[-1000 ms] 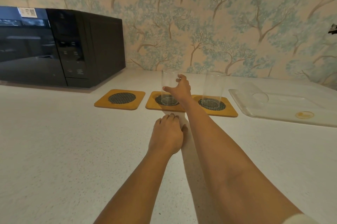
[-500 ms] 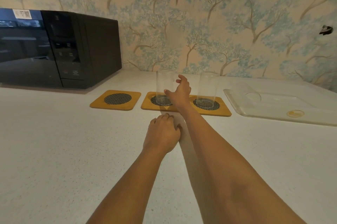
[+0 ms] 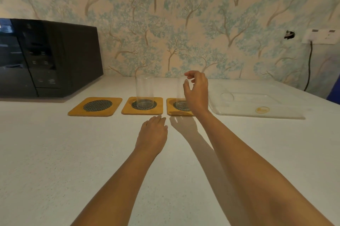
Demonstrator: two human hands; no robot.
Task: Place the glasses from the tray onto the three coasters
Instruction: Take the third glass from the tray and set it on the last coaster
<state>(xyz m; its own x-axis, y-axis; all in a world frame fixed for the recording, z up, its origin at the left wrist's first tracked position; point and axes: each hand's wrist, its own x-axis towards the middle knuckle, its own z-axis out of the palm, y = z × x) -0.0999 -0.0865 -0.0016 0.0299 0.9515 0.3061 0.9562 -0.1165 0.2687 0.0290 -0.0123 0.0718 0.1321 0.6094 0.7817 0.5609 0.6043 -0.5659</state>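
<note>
- Right hand [image 3: 196, 93] moved off the middle glass since 0.5 s ago; now raised in front of the right-hand glass, fingers loosely spread, holding nothing.
- Left hand [image 3: 153, 134] unchanged: resting palm-down on the white speckled countertop [image 3: 55, 152], fingers together, empty.
- 3 square orange coasters with black mesh centres in a row: left coaster [image 3: 95, 106], middle coaster [image 3: 142, 105], right coaster [image 3: 179, 107].
- Tall clear tumbler [image 3: 144, 93] upright on the middle coaster, untouched.
- 2nd clear tumbler [image 3: 180, 95] upright on the right coaster, partly hidden behind the right hand; contact with the hand cannot be told.
- Left coaster bare.
- 3rd clear glass [image 3: 227, 97] lies on its side in the clear plastic tray [image 3: 287, 113], just right of the coasters.
- Black microwave [image 3: 46, 58] at far left against the tree-patterned wallpaper [image 3: 184, 14].
</note>
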